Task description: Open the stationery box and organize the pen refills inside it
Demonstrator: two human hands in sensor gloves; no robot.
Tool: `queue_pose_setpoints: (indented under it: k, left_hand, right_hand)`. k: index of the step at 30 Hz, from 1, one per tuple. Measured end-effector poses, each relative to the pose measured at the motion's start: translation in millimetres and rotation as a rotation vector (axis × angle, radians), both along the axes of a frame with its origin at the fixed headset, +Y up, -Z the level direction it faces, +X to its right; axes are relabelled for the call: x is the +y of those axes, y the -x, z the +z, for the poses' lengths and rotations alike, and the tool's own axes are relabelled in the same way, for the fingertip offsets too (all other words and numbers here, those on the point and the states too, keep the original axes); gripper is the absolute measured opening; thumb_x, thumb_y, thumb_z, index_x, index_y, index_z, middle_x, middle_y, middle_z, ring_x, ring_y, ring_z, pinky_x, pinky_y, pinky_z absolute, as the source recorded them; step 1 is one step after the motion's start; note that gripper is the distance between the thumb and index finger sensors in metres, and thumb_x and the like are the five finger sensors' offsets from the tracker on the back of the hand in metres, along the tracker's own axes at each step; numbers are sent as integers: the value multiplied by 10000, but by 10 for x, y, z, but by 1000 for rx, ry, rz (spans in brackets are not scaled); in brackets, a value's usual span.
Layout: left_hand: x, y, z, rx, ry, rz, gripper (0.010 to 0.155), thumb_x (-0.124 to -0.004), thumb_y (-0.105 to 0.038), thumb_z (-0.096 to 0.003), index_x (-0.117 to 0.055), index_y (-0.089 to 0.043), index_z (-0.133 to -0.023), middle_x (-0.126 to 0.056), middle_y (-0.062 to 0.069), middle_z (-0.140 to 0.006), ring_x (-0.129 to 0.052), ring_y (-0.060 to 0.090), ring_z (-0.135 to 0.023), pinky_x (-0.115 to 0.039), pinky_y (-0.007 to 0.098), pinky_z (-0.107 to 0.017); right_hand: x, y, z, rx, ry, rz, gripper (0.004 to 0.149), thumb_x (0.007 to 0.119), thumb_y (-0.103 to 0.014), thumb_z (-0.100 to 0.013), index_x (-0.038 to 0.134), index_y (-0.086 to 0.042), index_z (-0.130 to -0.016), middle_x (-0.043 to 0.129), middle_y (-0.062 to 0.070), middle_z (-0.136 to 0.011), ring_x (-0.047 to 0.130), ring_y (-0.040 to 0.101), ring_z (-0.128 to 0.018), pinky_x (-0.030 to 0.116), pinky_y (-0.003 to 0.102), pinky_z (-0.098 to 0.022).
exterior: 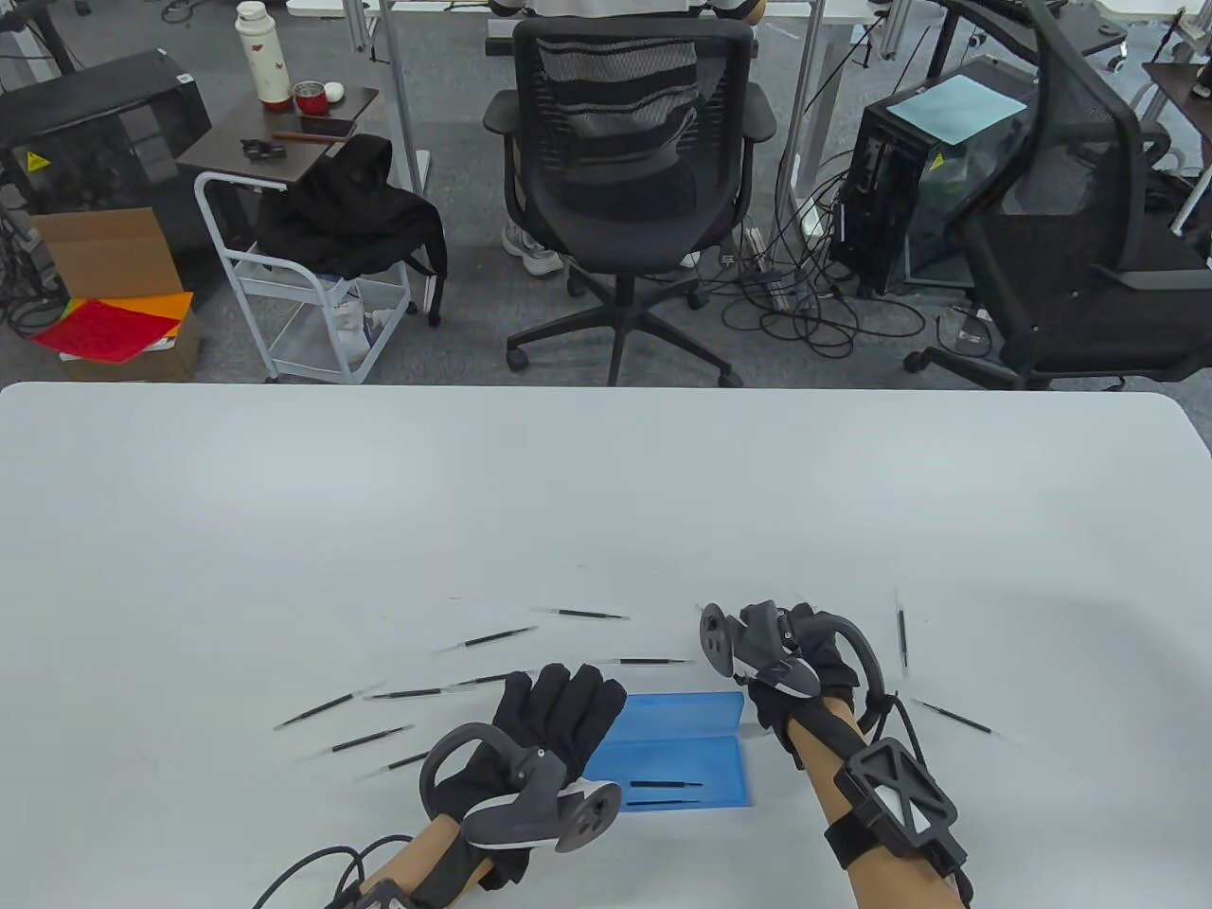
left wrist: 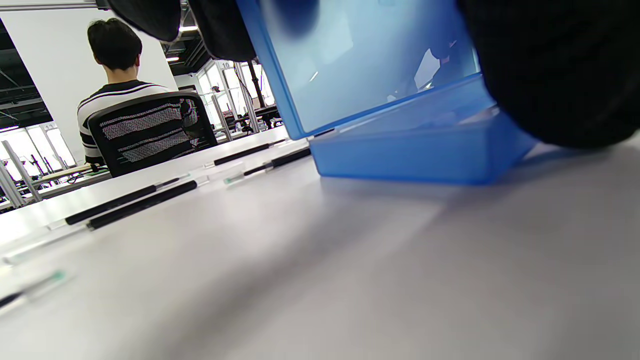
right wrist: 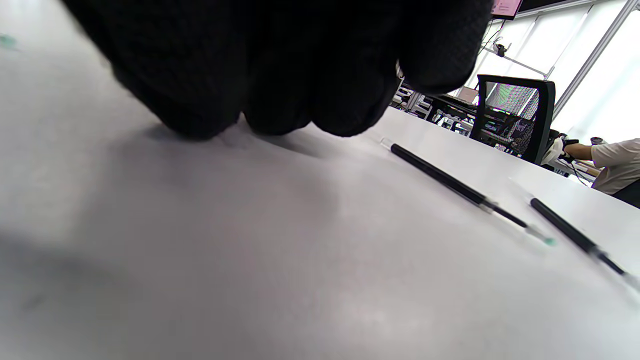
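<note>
The blue stationery box point(exterior: 677, 757) lies open near the table's front edge, its lid point(left wrist: 360, 60) tilted up at the far side. Two black refills point(exterior: 665, 784) lie inside it. My left hand point(exterior: 559, 705) lies at the box's left end with straight fingers against the lid; its dark fingers point(left wrist: 220, 25) hang over the lid's top. My right hand point(exterior: 781, 663) is just right of the lid, with curled fingers point(right wrist: 300, 75) down on the bare table; I see nothing in them. Several loose refills point(exterior: 497, 637) lie left of the box, and more refills point(right wrist: 450, 185) lie to the right.
One refill point(exterior: 649, 661) lies just beyond the lid, between my hands. Two refills point(exterior: 956, 718) sit right of my right hand. The white table point(exterior: 606, 492) stretches far ahead. Behind it a person sits in a black office chair point(exterior: 625, 170).
</note>
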State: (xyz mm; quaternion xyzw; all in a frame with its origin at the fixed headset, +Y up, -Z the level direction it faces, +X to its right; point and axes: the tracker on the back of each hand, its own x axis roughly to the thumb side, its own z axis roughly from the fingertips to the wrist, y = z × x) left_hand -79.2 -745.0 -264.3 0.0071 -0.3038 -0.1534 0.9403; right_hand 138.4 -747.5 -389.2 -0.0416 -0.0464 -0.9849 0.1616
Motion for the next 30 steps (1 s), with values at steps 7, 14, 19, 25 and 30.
queue_pose_setpoints:
  k: [7, 14, 19, 25, 30]
  left_hand:
    - [-1, 5, 0, 0, 1, 1, 1244, -787, -688, -324, -58, -114, -1152, -200, 204, -1259, -444, 507, -1141, -462, 692, -788]
    - [-1, 8, -1, 0, 1, 1, 1245, -786, -689, -325, -55, -113, -1152, -198, 203, -1259, -443, 507, -1141, -462, 693, -787]
    - [-1, 10, -2, -1, 1, 1, 1243, -786, -688, -325, -57, -114, -1153, -200, 202, -1259, -444, 508, -1140, -462, 692, -787]
    - [-2, 11, -3, -1, 6, 5, 1245, -788, -687, -325, -56, -113, -1153, -198, 201, -1259, -441, 509, -1140, -460, 694, -787]
    - [-1, 12, -3, 0, 4, 3, 1245, -787, -688, -325, -56, -114, -1152, -199, 201, -1259, -442, 507, -1141, -462, 693, -787]
  right_hand:
    - [12, 13, 7, -9, 1, 6, 634, 908, -337, -414, 740, -193, -1008, 1026, 19, -781, 986, 303, -728, 750, 580, -673]
    - [16, 47, 8, -34, -3, 28, 618, 903, -325, -419, 748, -191, -1002, 1031, 14, -768, 993, 301, -715, 757, 580, -666]
    - [-12, 79, -9, -45, -22, 52, 601, 900, -315, -422, 761, -189, -993, 1038, 3, -747, 1002, 293, -701, 767, 577, -658]
    - [-20, 95, -24, -64, -28, 58, 600, 908, -307, -410, 775, -181, -981, 1043, 0, -720, 1014, 292, -678, 779, 581, -646]
    - [-18, 85, -48, -83, -7, 35, 600, 911, -315, -414, 773, -164, -978, 1036, 8, -701, 1012, 297, -668, 776, 592, -646]
